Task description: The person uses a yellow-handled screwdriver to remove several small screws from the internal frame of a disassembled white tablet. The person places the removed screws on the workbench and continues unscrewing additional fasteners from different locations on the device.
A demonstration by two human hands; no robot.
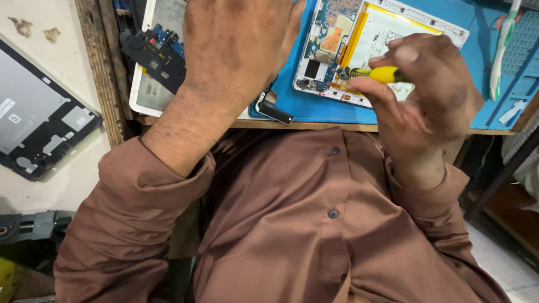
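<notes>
Right hand [424, 95] is curled tight around a yellow screwdriver [375, 73], pinching it with the tip down on the opened tablet [359, 33], which lies on the blue mat [477, 62] at the far side. Left hand [236, 45] sits left of the tablet, back up, fingers hidden, so can't tell what it's gripping. A small black part [273, 109] pokes out near it. Further left there's a black cover [157, 53] and a screen panel [39, 112]; a toothbrush [502, 45] lies far right.

Dark tablet screen panel [39, 115] (small white labels) lies far left.
</notes>
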